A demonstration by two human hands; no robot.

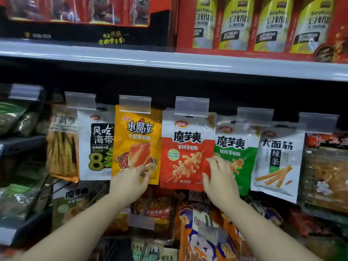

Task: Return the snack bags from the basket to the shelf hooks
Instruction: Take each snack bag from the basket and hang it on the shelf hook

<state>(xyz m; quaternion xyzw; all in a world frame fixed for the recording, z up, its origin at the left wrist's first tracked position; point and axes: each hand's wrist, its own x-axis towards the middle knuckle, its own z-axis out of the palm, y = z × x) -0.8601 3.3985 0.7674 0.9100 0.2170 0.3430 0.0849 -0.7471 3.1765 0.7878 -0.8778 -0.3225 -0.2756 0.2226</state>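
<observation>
A row of snack bags hangs from shelf hooks under clear price-tag holders. My left hand (132, 180) pinches the lower edge of the yellow snack bag (136, 142). My right hand (219, 178) grips the lower right corner of the red-and-white snack bag (185, 149), which hangs under a tag holder (192, 106). To its right hang a green-and-white bag (239, 147) and a white bag (278, 159). The basket is out of view.
A grey shelf edge (169, 61) runs above the hooks, with red soybean powder boxes (263, 25) on it. More bags hang at the left (98, 146) and on a lower row (199, 238) beneath my arms. Dark side shelves stand at the left (20, 144).
</observation>
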